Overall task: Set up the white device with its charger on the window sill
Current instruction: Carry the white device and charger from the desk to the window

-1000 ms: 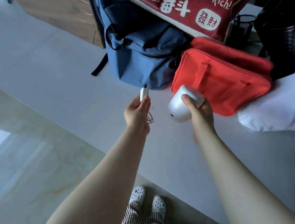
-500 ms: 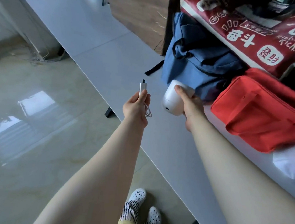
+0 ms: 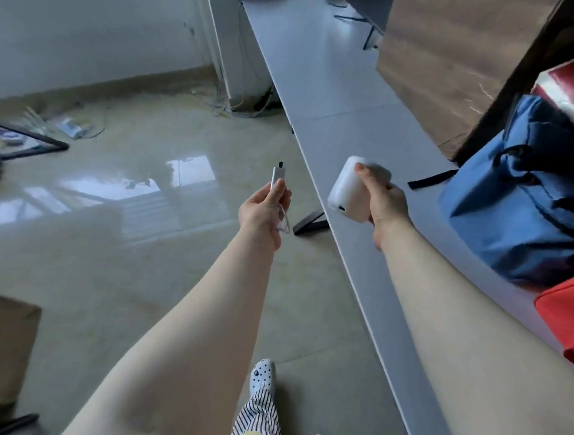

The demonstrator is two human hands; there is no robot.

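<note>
Both hands now off-sill: device (image 3: 347,191) R, charger (image 3: 277,178) L.

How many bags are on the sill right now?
2 clearly: blue backpack at right, red bag nearer, cut off by the frame edge. More may lie out of view.

- The sill (image 3: 350,95) runs along the right, floor (image 3: 121,255) to its left.
- A backpack (image 3: 526,208) sits on the sill, a bag (image 3: 569,318) just nearer (touching it).
- The left hand (image 3: 262,212) holds the charger (image 3: 276,178) over the floor.
- The right hand (image 3: 384,204) holds the device (image 3: 344,191) over the sill's edge.

Glossy tiled floor (image 3: 104,254); matt sill (image 3: 340,94); smooth plastic device (image 3: 344,191)
</note>
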